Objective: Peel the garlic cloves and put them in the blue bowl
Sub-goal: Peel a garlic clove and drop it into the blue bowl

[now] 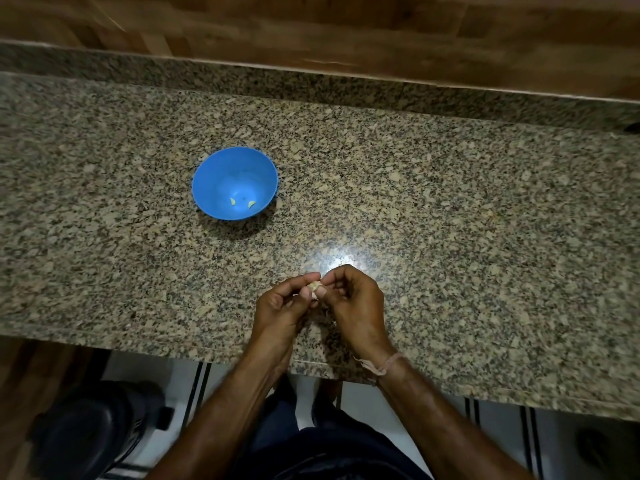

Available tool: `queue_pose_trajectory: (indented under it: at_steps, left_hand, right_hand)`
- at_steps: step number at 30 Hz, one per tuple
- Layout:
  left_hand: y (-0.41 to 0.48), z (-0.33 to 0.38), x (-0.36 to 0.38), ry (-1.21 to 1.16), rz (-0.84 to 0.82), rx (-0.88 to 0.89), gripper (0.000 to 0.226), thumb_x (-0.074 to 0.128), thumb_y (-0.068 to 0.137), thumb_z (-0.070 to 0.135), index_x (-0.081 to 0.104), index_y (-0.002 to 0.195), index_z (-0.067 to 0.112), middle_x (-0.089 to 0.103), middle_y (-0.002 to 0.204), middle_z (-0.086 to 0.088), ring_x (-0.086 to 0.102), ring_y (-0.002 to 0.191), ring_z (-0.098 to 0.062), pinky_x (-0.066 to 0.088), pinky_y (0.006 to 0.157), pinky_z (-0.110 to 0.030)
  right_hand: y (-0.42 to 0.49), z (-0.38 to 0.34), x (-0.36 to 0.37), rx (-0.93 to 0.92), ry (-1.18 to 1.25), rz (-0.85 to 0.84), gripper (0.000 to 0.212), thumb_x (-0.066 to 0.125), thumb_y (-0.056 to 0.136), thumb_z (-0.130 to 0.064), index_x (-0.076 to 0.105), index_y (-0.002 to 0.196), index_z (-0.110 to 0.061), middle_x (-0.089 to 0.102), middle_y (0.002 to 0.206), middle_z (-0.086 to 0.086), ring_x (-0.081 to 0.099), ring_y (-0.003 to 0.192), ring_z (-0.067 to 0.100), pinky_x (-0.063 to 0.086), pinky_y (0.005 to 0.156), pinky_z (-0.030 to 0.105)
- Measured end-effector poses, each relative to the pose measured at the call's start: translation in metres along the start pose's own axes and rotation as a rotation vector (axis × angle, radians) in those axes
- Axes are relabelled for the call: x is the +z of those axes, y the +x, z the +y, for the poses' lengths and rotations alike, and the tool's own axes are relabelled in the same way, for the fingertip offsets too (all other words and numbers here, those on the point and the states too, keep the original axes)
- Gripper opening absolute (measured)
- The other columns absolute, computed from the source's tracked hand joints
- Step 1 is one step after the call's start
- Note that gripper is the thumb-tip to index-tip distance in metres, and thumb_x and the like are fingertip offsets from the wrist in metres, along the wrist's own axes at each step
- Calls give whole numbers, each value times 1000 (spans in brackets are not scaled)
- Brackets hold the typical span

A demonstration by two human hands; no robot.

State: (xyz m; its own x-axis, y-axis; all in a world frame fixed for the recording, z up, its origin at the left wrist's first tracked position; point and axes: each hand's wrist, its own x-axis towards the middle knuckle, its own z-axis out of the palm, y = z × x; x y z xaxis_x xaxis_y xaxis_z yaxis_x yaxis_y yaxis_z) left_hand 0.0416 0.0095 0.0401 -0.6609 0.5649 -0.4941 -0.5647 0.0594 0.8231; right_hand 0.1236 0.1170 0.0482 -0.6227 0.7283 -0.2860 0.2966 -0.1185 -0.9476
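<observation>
A small garlic clove (314, 286) with pale papery skin is pinched between the fingertips of both hands, low over the front of the counter. My left hand (282, 306) holds it from the left with thumb and forefinger. My right hand (353, 299) pinches it from the right, fingers curled. The blue bowl (221, 168) stands on the counter to the upper left of my hands, well apart from them. Two peeled yellowish cloves (251, 204) lie at its bottom.
The speckled granite counter (450, 220) runs left to right, its front edge just below my wrists. A wooden wall (346, 26) rises behind it. A dark round object (93, 431) sits on the floor at lower left.
</observation>
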Motion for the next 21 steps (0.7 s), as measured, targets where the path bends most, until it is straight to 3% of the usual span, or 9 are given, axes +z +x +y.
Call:
queue_pose_trajectory:
  at_steps: [4,8,14,17,19,21]
  left_hand:
    - [1,-4,0,4,27,-4,28,65,95,10,70,122,3,76,114,-18,73,112,-33,61,92,-34]
    - [9,-6,-4,6,49,-55,26,64,97,10,71,121,6,76,116,-17,71,115,-35,55,101,-43]
    - [21,-14,-7,118,143,-28,19,60,101,3,73,113,10,78,108,-15,74,108,-33,58,98,-47]
    - [24,-19,-6,173,193,-12,19,63,101,5,74,112,14,78,108,-10,74,106,-27,60,96,-45]
    - [27,-18,-9,272,215,56,19,64,100,7,74,111,20,78,106,-4,74,103,-23,61,91,-41]
    - [33,-11,-14,466,225,194,21,65,99,8,74,108,25,77,103,2,72,96,-18,60,83,-36]
  right_hand:
    - [5,4,4,15,-50,-40,13,78,89,-1,70,88,-12,73,82,4,68,75,11,58,68,24]
    - [9,7,10,42,-92,-60,11,75,92,-4,69,91,-13,71,84,2,64,75,4,53,66,17]
    - [9,12,25,98,-28,39,7,74,94,-3,71,92,-9,74,86,8,68,74,10,54,62,15]
    - [12,17,30,62,-96,65,9,70,96,-3,69,91,-10,70,84,0,62,71,0,49,61,11]
    - [16,21,29,46,-113,60,7,69,97,-4,68,93,-10,69,83,-1,60,70,-3,48,62,11]
    - [22,26,23,41,-137,42,7,73,95,-7,68,91,-12,70,82,0,66,74,5,53,64,15]
